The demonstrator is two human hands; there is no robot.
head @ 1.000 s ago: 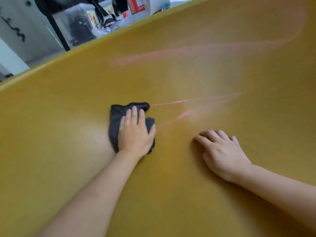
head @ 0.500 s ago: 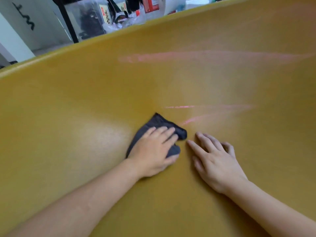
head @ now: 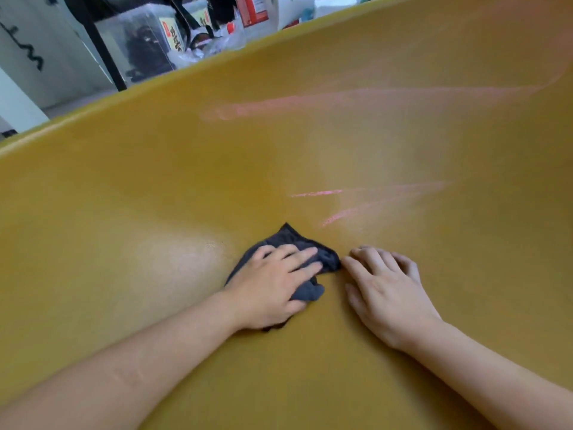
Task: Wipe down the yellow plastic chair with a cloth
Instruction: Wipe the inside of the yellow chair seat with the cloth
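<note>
Close downward head view onto chair (head: pixel 130 187)

Crumpled dark cloth (head: pixel 313 243) on pink-streaked yellow chair (head: pixel 155 187).

Left hand (head: pixel 273 283) flat, fingers straight; right hand (head: pixel 384 293) palm-down, relaxed.

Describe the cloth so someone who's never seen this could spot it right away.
The yellow chair surface fills the view. Near its middle, the left hand presses a crumpled cloth, just below short pink streaks. It is the only dark grey thing on the plastic.
</note>
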